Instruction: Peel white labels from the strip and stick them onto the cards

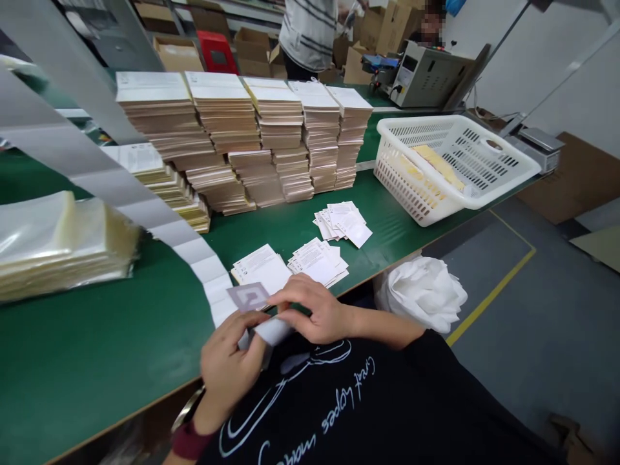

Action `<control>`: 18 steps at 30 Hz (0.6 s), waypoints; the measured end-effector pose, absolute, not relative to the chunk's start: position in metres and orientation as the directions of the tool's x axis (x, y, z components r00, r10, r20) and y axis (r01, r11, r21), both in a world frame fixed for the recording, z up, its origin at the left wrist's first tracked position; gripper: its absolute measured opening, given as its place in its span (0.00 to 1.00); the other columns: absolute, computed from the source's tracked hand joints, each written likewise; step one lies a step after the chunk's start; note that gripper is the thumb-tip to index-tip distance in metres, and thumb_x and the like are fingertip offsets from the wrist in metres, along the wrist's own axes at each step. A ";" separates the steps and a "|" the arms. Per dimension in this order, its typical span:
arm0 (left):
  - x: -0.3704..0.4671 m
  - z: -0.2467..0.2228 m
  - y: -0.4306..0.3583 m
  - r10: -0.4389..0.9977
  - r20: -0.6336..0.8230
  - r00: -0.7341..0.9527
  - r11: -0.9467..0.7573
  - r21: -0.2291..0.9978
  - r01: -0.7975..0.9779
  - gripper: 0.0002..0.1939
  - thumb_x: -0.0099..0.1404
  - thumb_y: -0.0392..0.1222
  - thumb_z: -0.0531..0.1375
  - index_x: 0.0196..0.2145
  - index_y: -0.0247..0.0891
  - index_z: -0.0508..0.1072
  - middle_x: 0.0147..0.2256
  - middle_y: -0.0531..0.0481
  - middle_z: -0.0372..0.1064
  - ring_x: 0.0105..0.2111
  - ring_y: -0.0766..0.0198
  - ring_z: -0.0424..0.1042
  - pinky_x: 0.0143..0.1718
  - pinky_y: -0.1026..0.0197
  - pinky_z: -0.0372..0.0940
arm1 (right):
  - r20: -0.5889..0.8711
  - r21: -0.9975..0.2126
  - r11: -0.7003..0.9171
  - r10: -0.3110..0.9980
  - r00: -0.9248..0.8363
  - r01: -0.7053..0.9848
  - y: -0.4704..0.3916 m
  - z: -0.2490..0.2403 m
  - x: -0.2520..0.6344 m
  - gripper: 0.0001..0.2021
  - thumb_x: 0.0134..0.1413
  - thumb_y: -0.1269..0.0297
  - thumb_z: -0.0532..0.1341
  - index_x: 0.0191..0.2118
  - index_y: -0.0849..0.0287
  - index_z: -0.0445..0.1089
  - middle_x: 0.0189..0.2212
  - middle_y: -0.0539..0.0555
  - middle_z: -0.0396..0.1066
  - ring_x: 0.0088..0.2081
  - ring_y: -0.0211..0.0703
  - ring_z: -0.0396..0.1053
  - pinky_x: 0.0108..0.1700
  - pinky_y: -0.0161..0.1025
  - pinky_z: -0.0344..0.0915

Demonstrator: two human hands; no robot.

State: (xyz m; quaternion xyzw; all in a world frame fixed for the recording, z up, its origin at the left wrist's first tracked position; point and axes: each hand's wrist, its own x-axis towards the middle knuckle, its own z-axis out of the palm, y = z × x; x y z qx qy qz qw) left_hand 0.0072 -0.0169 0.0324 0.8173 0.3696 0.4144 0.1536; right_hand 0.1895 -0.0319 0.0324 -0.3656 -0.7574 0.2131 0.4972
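A long white label strip [174, 227] runs down from the upper left to my hands at the table's front edge. My left hand [235, 361] is closed on the strip's lower end, thumb and fingers round it. Beside it, my right hand [310, 309] pinches a square label [249, 296] with a pale printed pattern by its right corner. Just beyond the hands lie a small pile of white cards [261, 266] and a fanned pile of cards [320, 261]. Farther back is another loose pile of cards [345, 223].
Tall card stacks [217, 123] stand across the green table [159, 336]. At the right is a white basket [504, 168] holding yellowish pieces. Plastic-wrapped sheets [62, 248] lie at the left. A white bag [423, 294] sits below the edge. A person [310, 32] stands behind the table.
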 end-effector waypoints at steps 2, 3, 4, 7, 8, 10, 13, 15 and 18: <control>0.008 0.029 -0.016 0.709 0.600 0.370 -0.700 0.534 0.475 0.06 0.62 0.32 0.56 0.28 0.39 0.71 0.25 0.55 0.71 0.24 0.68 0.71 0.28 0.66 0.65 | 0.698 -0.667 0.690 0.711 -0.089 0.282 -0.033 0.038 0.194 0.09 0.60 0.69 0.55 0.46 0.53 0.61 0.31 0.50 0.66 0.35 0.40 0.65 0.41 0.42 0.67; 0.008 0.025 -0.016 0.691 0.627 0.360 -0.714 0.514 0.474 0.06 0.62 0.32 0.57 0.29 0.39 0.71 0.24 0.54 0.71 0.25 0.68 0.71 0.28 0.66 0.65 | 0.712 -0.681 0.685 0.703 0.013 0.257 -0.033 0.041 0.197 0.11 0.60 0.71 0.55 0.47 0.52 0.60 0.32 0.49 0.65 0.35 0.39 0.65 0.39 0.40 0.66; 0.007 0.021 -0.016 0.670 0.658 0.344 -0.728 0.490 0.480 0.05 0.61 0.31 0.57 0.29 0.38 0.71 0.25 0.53 0.71 0.25 0.67 0.70 0.28 0.65 0.65 | 0.690 -0.715 0.653 0.717 0.103 0.249 -0.032 0.046 0.202 0.13 0.60 0.72 0.55 0.48 0.49 0.60 0.32 0.49 0.64 0.34 0.38 0.65 0.37 0.39 0.66; 0.003 0.007 -0.018 0.621 0.698 0.356 -0.760 0.425 0.491 0.06 0.59 0.30 0.57 0.32 0.38 0.71 0.30 0.50 0.73 0.31 0.64 0.72 0.33 0.62 0.68 | 0.549 -0.831 0.489 0.799 0.245 0.267 -0.021 0.053 0.214 0.21 0.59 0.70 0.56 0.56 0.46 0.53 0.33 0.48 0.62 0.32 0.37 0.64 0.32 0.37 0.65; 0.002 0.003 -0.018 0.611 0.696 0.378 -0.769 0.408 0.492 0.07 0.58 0.29 0.57 0.33 0.38 0.71 0.32 0.49 0.73 0.34 0.63 0.73 0.35 0.60 0.70 | 0.471 -0.870 0.408 0.855 0.217 0.277 -0.015 0.052 0.217 0.23 0.58 0.69 0.57 0.57 0.47 0.52 0.33 0.48 0.61 0.31 0.37 0.64 0.31 0.37 0.64; 0.001 -0.005 -0.019 0.582 0.698 0.417 -0.789 0.360 0.499 0.08 0.57 0.28 0.56 0.33 0.37 0.71 0.37 0.45 0.74 0.40 0.59 0.73 0.39 0.56 0.71 | 0.306 -0.921 0.268 0.947 0.101 0.282 -0.004 0.045 0.218 0.24 0.56 0.68 0.58 0.58 0.50 0.53 0.32 0.47 0.62 0.29 0.35 0.63 0.30 0.36 0.63; 0.001 -0.013 -0.018 0.547 0.693 0.470 -0.815 0.311 0.490 0.10 0.55 0.26 0.55 0.33 0.36 0.71 0.45 0.41 0.73 0.50 0.53 0.71 0.46 0.49 0.72 | 0.166 -0.956 0.165 0.986 -0.014 0.243 0.009 0.031 0.213 0.25 0.54 0.69 0.59 0.57 0.53 0.56 0.31 0.46 0.63 0.26 0.32 0.61 0.29 0.35 0.61; 0.002 -0.015 -0.017 0.554 0.672 0.492 -0.814 0.314 0.488 0.10 0.56 0.25 0.55 0.34 0.35 0.71 0.47 0.40 0.72 0.53 0.52 0.70 0.49 0.48 0.72 | 0.128 -0.966 0.131 0.991 -0.027 0.221 0.015 0.026 0.208 0.25 0.52 0.70 0.60 0.56 0.54 0.57 0.31 0.45 0.64 0.25 0.31 0.60 0.28 0.34 0.60; 0.002 -0.016 -0.016 0.562 0.654 0.506 -0.812 0.317 0.490 0.11 0.56 0.25 0.55 0.35 0.33 0.71 0.47 0.40 0.72 0.52 0.52 0.70 0.50 0.47 0.72 | 0.095 -0.969 0.098 0.995 -0.022 0.228 0.024 0.025 0.199 0.25 0.50 0.71 0.61 0.55 0.55 0.59 0.29 0.44 0.64 0.24 0.30 0.60 0.27 0.33 0.58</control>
